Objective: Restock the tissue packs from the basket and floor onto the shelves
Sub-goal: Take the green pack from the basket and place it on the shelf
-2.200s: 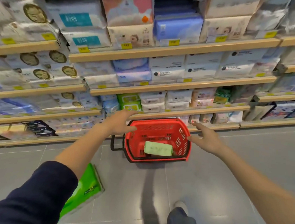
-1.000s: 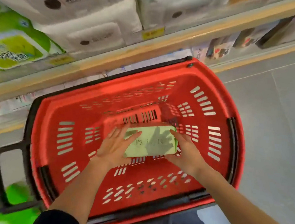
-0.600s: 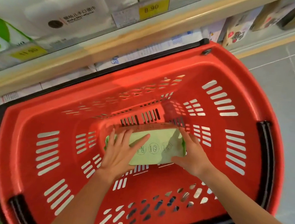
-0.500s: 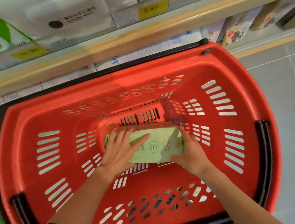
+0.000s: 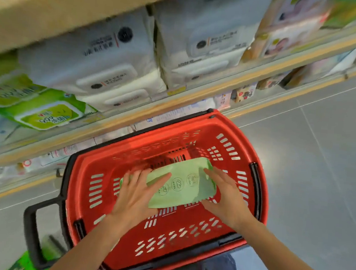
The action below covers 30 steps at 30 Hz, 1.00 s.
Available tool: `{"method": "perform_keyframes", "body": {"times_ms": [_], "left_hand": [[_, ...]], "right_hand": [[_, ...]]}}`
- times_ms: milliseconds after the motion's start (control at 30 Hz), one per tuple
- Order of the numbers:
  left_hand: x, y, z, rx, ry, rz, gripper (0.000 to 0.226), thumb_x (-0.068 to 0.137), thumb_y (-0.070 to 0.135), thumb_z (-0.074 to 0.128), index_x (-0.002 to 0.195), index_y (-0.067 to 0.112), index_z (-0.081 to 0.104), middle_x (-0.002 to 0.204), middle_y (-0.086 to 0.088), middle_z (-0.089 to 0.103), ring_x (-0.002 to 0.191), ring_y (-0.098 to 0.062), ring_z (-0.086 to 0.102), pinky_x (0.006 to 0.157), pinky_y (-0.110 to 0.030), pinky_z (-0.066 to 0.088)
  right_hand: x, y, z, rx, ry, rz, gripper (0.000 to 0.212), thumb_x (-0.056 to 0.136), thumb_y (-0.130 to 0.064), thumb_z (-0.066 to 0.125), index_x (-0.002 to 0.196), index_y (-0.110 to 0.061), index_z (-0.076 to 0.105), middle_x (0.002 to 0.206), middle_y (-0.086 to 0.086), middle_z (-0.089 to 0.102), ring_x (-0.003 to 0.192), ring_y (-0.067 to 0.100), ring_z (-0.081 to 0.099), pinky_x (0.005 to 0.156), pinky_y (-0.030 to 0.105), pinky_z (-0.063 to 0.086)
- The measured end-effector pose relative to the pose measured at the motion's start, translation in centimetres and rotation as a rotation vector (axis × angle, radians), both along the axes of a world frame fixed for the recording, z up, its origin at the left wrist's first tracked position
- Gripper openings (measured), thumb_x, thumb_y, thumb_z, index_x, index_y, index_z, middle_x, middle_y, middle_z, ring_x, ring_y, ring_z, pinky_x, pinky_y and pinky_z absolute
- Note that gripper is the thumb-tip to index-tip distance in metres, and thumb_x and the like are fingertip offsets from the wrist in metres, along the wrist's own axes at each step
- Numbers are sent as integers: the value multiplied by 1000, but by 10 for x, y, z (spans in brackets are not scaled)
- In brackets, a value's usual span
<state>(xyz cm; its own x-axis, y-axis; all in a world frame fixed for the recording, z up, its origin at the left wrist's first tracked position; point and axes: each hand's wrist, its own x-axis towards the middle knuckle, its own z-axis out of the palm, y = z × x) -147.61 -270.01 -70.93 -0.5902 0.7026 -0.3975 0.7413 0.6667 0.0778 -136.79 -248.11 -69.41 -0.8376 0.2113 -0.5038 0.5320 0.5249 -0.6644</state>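
The pale green tissue pack (image 5: pixel 179 183) is held tilted, low inside the red basket (image 5: pixel 76 175); whether it is clear of the bottom cannot be told. It is clamped end to end. The left hand (image 5: pixel 137 196) is laid over its left end with fingers spread and nearly straight, and its right end is pinched between the thumb and fingers of the right hand (image 5: pixel 226 196). Both hands are probably used because a soft wrapper sags. The basket is stood on the floor (image 5: pixel 319 179) just beside the shelves (image 5: pixel 209 91), likely to keep lifts short. A bright green pack (image 5: pixel 19 265) is left by the basket handle (image 5: pixel 31 229).
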Motion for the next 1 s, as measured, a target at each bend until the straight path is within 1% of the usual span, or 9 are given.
{"method": "perform_keyframes", "body": {"times_ms": [167, 233, 433, 533, 667, 733, 800, 867, 1000], "left_hand": [[4, -1, 96, 75, -52, 107, 104, 43, 53, 78, 136, 38, 33, 115, -10, 55, 106, -30, 55, 86, -57, 48], [7, -2, 139, 154, -74, 156, 97, 49, 53, 73, 135, 42, 31, 119, -13, 57, 108, -35, 56, 88, -56, 47], [18, -8, 261, 394, -280, 352, 95, 51, 58, 60, 128, 71, 5, 128, 5, 40, 120, -19, 37, 97, -40, 38], [19, -13, 312, 516, -338, 420, 91, 50, 57, 63, 127, 66, 14, 142, 10, 34, 134, -15, 28, 104, -35, 31], [21, -25, 383, 798, -502, 524, 96, 38, 61, 79, 121, 62, 32, 136, 14, 44, 122, -11, 46, 99, -36, 43], [24, -32, 420, 938, -596, 579, 96, 30, 59, 83, 115, 63, 38, 129, 12, 51, 114, -12, 55, 90, -36, 52], [28, -38, 455, 1046, -660, 610, 94, 27, 58, 86, 110, 62, 42, 128, 10, 54, 111, -12, 58, 83, -31, 55], [28, -44, 489, 1135, -664, 604, 91, 29, 54, 87, 109, 60, 45, 128, 7, 57, 109, -11, 60, 79, -27, 55], [29, -45, 551, 1265, -746, 565, 103, 27, 46, 90, 120, 47, 48, 117, -3, 66, 96, -19, 68, 66, -31, 57]], "right_hand": [[13, 11, 84, 232, 223, 227, 70, 62, -27, 69, 128, -23, 46, 142, 14, 41, 131, 28, 35, 101, 45, 39], [18, 15, 122, 292, 290, 264, 70, 58, -27, 72, 124, -23, 48, 139, 16, 45, 129, 26, 29, 97, 48, 37], [37, 11, 238, 392, 534, 111, 76, 70, -27, 74, 136, -31, 38, 152, 2, 22, 142, 13, 11, 103, 34, 29], [51, 1, 292, 399, 609, 2, 78, 74, -33, 69, 139, -40, 27, 154, -10, 11, 142, 2, 2, 92, 26, 36], [70, -15, 351, 349, 621, -28, 72, 77, -45, 62, 138, -48, 24, 155, -14, 4, 130, 19, 41, 90, 26, 43], [75, -27, 384, 282, 626, -71, 75, 73, -57, 60, 134, -58, 15, 154, -18, 1, 137, 7, 28, 99, 29, 39], [78, -37, 419, 177, 675, -117, 80, 72, -52, 65, 128, -67, 10, 152, -23, -1, 135, -14, 5, 108, 28, 26], [78, -47, 454, 99, 721, -155, 84, 70, -46, 71, 122, -73, 11, 148, -29, -1, 125, -28, -1, 109, 26, 20], [77, -57, 519, 6, 753, -154, 82, 57, -74, 61, 123, -73, 13, 139, -40, 6, 140, 1, 15, 108, 38, 35]]}}
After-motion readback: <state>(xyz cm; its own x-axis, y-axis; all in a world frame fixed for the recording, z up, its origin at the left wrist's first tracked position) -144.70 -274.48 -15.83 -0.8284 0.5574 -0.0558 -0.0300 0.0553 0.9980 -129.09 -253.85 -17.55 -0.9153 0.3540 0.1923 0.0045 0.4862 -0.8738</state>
